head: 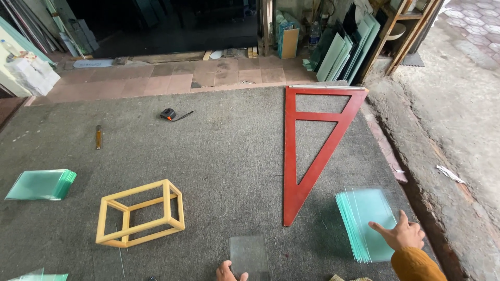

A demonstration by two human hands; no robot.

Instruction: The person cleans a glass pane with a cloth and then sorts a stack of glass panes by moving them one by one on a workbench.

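Observation:
My right hand (401,234), in a mustard sleeve, rests with fingers spread on a fanned stack of greenish glass panes (364,221) at the near right of the grey carpeted table. My left hand (229,271) shows only at the bottom edge, its fingers touching the near edge of a single clear glass pane (249,254) that lies flat on the carpet. Whether it grips the pane I cannot tell.
A yellow box frame (140,212) stands left of the clear pane. A big red triangular square (315,151) lies in the middle right. Another glass stack (41,184) sits far left. A tape measure (169,114) and a small tool (98,136) lie further back. The table's right edge (401,177) drops to rough ground.

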